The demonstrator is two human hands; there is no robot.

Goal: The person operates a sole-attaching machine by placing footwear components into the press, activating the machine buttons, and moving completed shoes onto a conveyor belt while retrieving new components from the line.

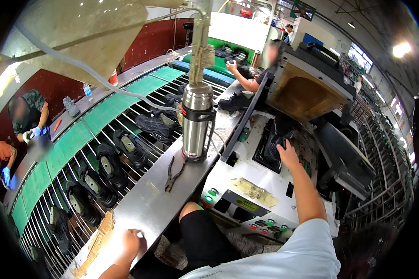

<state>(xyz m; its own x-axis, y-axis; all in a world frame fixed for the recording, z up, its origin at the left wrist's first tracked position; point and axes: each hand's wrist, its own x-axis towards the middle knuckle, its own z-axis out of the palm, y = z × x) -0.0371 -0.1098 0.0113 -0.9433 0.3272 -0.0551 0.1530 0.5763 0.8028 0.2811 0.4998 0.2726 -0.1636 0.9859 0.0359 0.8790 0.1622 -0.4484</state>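
Observation:
My right hand [289, 156] reaches into the white machine [244, 195] and grips a black shoe [275, 145] by its near side. The shoe sits in the machine's dark recess, below a raised box-like head [307, 88] with a brown inner face. On the near end of the steel ledge [146, 202] rests my left hand [131, 244], its fingers curled and nothing visible in them. Part of that hand is blurred. Brown cardboard [95, 244] lies beside it. Further along the ledge are dark pliers [173, 175] and a steel thermos [197, 123].
Several black shoes [111, 167] lie on the roller conveyor [74, 162] at left, with a green strip [97, 114] beyond. Two people work across it. Another person [258, 76] handles a shoe behind the machine. A black-backed panel [347, 156] stands at right.

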